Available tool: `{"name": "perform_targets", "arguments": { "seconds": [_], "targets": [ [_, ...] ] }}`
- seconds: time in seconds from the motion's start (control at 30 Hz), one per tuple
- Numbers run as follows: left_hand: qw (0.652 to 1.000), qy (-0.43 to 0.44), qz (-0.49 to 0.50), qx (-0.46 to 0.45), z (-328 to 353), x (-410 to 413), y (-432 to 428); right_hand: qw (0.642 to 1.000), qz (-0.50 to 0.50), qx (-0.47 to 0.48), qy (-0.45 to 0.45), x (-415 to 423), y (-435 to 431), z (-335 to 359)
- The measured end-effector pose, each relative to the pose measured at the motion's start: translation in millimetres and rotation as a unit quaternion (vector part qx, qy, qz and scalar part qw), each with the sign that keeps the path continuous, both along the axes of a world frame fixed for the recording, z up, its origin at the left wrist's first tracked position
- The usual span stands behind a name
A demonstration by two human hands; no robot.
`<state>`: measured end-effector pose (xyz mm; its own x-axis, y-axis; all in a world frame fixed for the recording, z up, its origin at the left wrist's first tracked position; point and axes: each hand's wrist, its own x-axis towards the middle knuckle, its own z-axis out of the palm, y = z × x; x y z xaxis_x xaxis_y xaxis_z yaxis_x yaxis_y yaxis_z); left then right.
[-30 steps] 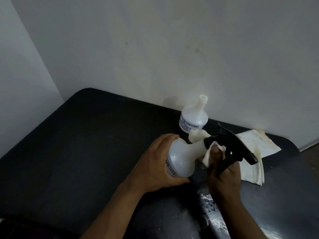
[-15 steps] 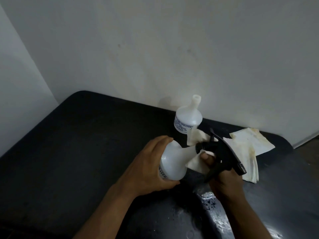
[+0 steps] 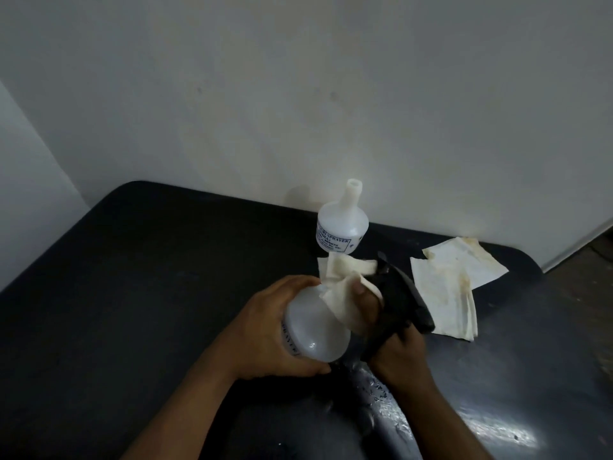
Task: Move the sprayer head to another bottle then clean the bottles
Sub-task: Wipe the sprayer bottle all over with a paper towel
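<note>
My left hand (image 3: 265,330) grips the round body of a white spray bottle (image 3: 315,330), which is tilted with its neck toward the right. The black sprayer head (image 3: 403,303) sits on that neck. My right hand (image 3: 394,346) presses a stained white cloth (image 3: 341,293) around the neck, just below the sprayer head, with the trigger near my fingers. A second white bottle (image 3: 341,225) stands upright behind, without any head, its neck open.
A second stained cloth (image 3: 454,280) lies folded on the black table (image 3: 132,293) to the right of my hands. Water drops glisten on the table near its front right. A pale wall rises right behind the table.
The cloth in my right hand has slid along the neck toward the bottle's body, covering more of it. Both hands and the bottle have stayed roughly in place.
</note>
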<state>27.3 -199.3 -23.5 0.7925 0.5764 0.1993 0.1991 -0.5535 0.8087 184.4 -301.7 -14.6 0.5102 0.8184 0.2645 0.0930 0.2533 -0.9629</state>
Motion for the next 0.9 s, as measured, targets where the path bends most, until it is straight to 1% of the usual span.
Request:
{"name": "perform_targets", "arguments": {
  "seconds": [0.07, 0.27, 0.37, 0.43, 0.5, 0.53, 0.57, 0.67, 0.77, 0.9],
  "targets": [
    [1.0, 0.004, 0.002, 0.002, 1.0, -3.4, 3.3, 1.0, 0.022, -0.001, -0.008, -5.1, -0.7, 0.9],
    [1.0, 0.02, 0.015, -0.009, 1.8, -10.6, 10.3, 0.997, 0.02, 0.034, -0.072, -7.2, -6.2, 6.1],
    [0.999, 0.003, 0.042, -0.016, 2.8, -11.2, 12.2, 0.996, 0.045, 0.046, -0.059, -5.9, -4.3, 13.3],
    [0.997, -0.02, 0.064, -0.023, 3.6, -10.2, 12.6, 0.996, 0.062, 0.058, -0.006, -7.5, -0.4, 12.0],
    [0.996, -0.031, 0.08, -0.03, 3.3, -9.4, 12.3, 0.995, 0.066, 0.048, 0.048, -8.1, 2.3, 8.6],
    [0.995, -0.032, 0.084, -0.032, 3.1, -11.0, 12.8, 0.995, 0.067, 0.042, 0.057, -9.6, 4.5, 6.9],
    [0.996, -0.029, 0.083, -0.032, 3.0, -10.0, 12.2, 0.996, 0.066, 0.037, 0.053, -9.1, 4.4, 6.7],
    [0.996, -0.025, 0.081, -0.029, 2.7, -8.5, 11.1, 0.998, 0.062, 0.024, -0.002, -10.5, 4.3, 5.3],
    [0.994, -0.034, 0.094, -0.042, 0.1, -7.2, 10.8, 0.997, 0.073, 0.012, -0.007, -12.6, 3.8, 5.3],
    [0.986, -0.069, 0.136, -0.073, -0.8, -6.6, 11.8, 0.997, 0.07, 0.018, -0.007, -10.7, 3.1, 5.6]
  ]
}}
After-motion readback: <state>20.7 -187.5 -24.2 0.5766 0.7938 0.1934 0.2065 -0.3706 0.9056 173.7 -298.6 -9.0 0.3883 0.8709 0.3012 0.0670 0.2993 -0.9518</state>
